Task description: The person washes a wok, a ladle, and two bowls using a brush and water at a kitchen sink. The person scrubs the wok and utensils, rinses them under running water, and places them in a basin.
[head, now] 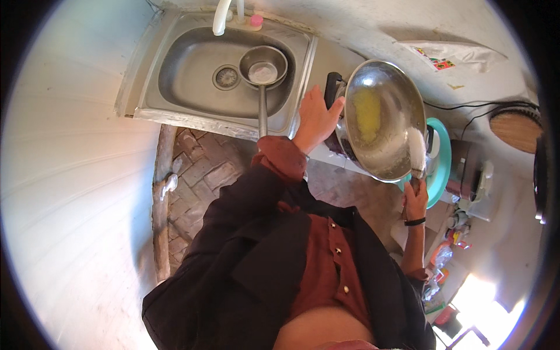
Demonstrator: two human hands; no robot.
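Note:
A wide steel wok (389, 118) is tilted before me, with a yellow patch (367, 114) on its inner surface; I cannot tell what the patch is. My left hand (318, 119) is at the wok's left side. Its thumb lies by the lower end of the black side handle (332, 87), the fingers to the left of it; whether they grip is unclear. My right hand (415, 199), with a dark wristband, is closed around the dark handle of a pale-headed utensil (417, 148), whose head overlaps the wok's lower right rim. Its exact kind is not clear.
Left of the wok is a steel sink (188, 74) with a long-handled metal ladle pan (262, 65) in it and a white faucet (222, 17) above. A turquoise basin (442, 175) stands behind the wok, near a brown appliance (461, 168) and black cables (472, 105). Brick floor (197, 175) shows below.

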